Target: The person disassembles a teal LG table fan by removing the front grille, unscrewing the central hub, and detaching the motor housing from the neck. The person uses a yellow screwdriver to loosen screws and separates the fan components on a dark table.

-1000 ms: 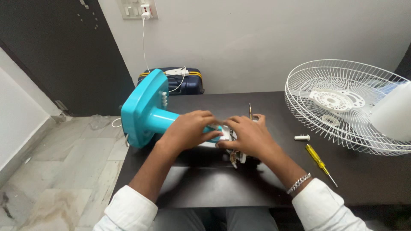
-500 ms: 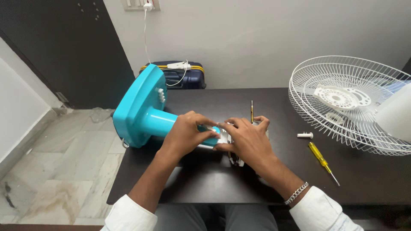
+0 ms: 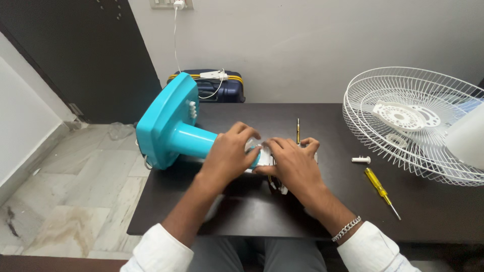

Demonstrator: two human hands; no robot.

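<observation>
With the left hand [image 3: 229, 156] gripping the teal fan stand [image 3: 174, 132] and the right hand [image 3: 292, 163] pressing its motor end [image 3: 266, 157], loose wires there could snag or tear.

Around one turquoise plastic fan stand [image 3: 174, 132], lying on its side, are counted two hands, one white wire fan guard [image 3: 411, 123], one yellow-handled screwdriver [image 3: 380, 185], one white plastic peg [image 3: 361, 159], and one dark blue suitcase [image 3: 214, 89].
</observation>
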